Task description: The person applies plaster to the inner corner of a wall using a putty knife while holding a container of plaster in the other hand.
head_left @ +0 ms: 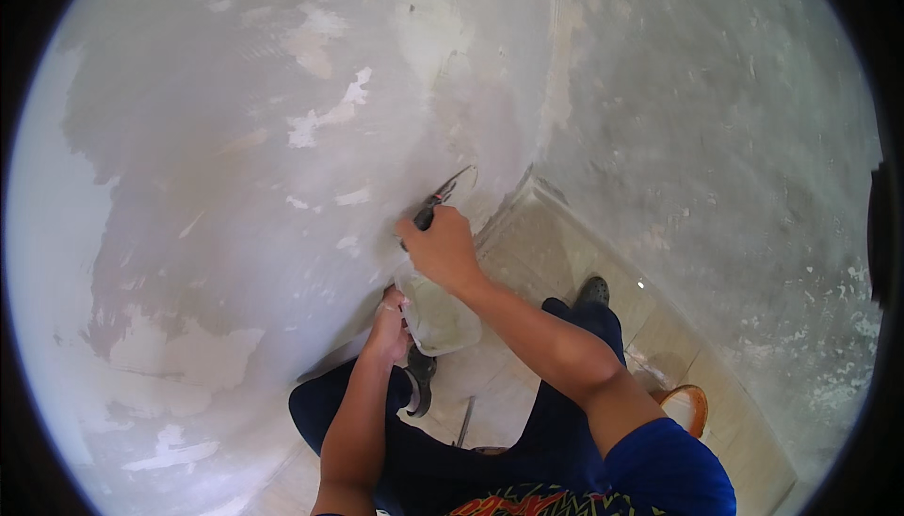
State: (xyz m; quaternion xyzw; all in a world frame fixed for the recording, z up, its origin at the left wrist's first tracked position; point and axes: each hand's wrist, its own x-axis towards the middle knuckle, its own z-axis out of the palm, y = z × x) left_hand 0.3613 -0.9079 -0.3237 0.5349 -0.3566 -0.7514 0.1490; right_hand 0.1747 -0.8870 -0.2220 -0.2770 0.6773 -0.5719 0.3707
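Note:
My right hand (441, 248) is closed around the black handle of a putty knife (436, 203), its thin blade held up at the left wall (235, 224) not far from the corner. A smear of pale paste shows on the wall around the blade's tip. Lower down, my left hand (386, 326) grips the side of a translucent rectangular plastic tub (450, 349). Pale, greyish-white material coats the inside of the tub. Some whitish paste sticks to the left hand's fingers. The tub sits just below my right wrist.
A second grey, patchy wall (716, 158) meets the left one at the corner. Beige floor tiles (537, 233) run along both walls. An orange-rimmed bucket (698, 410) stands right of my bent legs. A thin dark tool (465, 422) lies between my legs.

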